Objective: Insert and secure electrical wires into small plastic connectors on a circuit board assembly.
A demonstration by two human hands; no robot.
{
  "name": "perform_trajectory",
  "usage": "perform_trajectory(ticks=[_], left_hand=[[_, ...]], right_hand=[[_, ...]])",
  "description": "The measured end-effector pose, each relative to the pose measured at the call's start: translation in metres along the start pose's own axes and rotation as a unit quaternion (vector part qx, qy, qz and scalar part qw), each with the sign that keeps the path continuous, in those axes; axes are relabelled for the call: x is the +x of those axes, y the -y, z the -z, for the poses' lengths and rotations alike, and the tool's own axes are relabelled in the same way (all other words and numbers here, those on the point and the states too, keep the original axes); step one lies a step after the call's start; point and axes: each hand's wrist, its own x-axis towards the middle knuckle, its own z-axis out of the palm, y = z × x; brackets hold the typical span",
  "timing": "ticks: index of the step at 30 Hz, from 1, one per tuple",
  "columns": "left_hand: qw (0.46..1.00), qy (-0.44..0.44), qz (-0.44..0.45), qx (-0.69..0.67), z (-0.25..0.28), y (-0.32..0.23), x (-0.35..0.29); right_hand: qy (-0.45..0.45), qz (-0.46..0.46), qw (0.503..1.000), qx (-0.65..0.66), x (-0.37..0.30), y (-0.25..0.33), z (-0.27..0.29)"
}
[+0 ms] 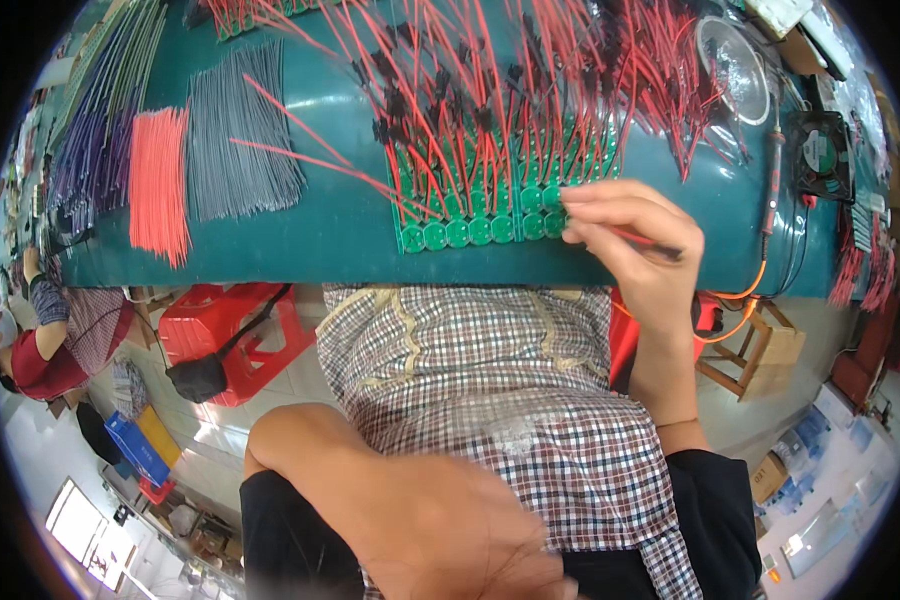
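Note:
My right hand [642,240] is closed in a pinch on a short red wire [625,236] with a dark end, just over the right front corner of a panel of round green circuit boards [457,233]. Many red wires [430,160] with black parts stand up from that panel. A couple of loose-looking red wires [310,160] lean out from it to the left. My left hand [460,530] is raised close to the camera in front of the checked apron, smeared by motion. Its fingers cannot be made out.
On the green table [340,250], bundles of red wires [158,185] and grey wires [240,130] lie left. A soldering iron [773,170], a small black fan [820,155] and a round clear dish [733,70] are right. Red stools [225,335] stand below; a person [45,345] sits far left.

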Motion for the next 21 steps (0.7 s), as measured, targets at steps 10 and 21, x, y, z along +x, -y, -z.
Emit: perform_trajectory(ticks=[10,21], left_hand=[[0.378,-0.572,0.441,0.579,0.127,0.005,-0.171],[0.368,-0.530,0.541,0.540,0.188,0.009,-0.298]], right_hand=[[-0.078,0.022,0.990,-0.113,0.001,-0.031,-0.030],[-0.079,0.025,0.988,-0.134,-0.001,-0.027,-0.030]])
